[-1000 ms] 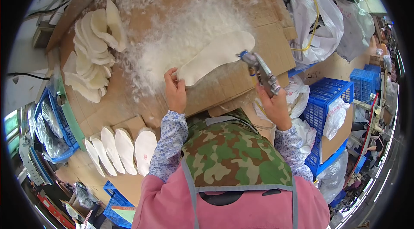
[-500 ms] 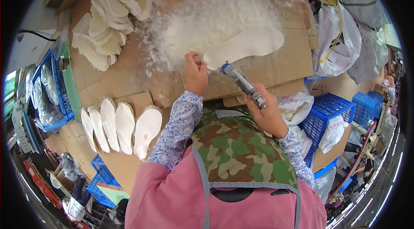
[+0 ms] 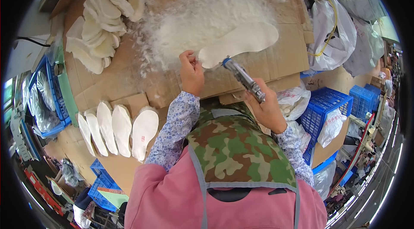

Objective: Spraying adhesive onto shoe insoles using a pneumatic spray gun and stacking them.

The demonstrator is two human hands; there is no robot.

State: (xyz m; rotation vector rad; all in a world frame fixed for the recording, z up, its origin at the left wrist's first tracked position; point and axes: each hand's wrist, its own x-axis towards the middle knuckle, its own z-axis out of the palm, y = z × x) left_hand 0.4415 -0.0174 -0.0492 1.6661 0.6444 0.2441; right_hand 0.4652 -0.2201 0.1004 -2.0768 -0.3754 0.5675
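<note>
A white insole (image 3: pixel 239 43) lies flat on the cardboard, its far side against a bed of loose white fluff (image 3: pixel 194 24). At the insole's left end is my left hand (image 3: pixel 192 72), fingers curled and thumb and forefinger pinched together. What sits in that pinch, if anything, is too small to make out. My right hand (image 3: pixel 268 107) is wrapped round a slim tube-shaped tool (image 3: pixel 244 80), partly clear and dark, with a blue tip. That tip points away from me, close to the insole's near edge; whether it touches cannot be told.
Several fluffy-edged insoles (image 3: pixel 122 130) stand in a row at the left. A heap of thick cream insoles (image 3: pixel 97 24) lies on the cardboard sheet (image 3: pixel 276 61) at far left. Blue crates (image 3: pixel 321 110) and plastic bags (image 3: pixel 332 35) stand to the right; another crate (image 3: pixel 60 95) is left.
The whole view has shifted slightly. Against the insole, the tool's blue tip has moved a little to the right. My left hand keeps its place at the insole's end.
</note>
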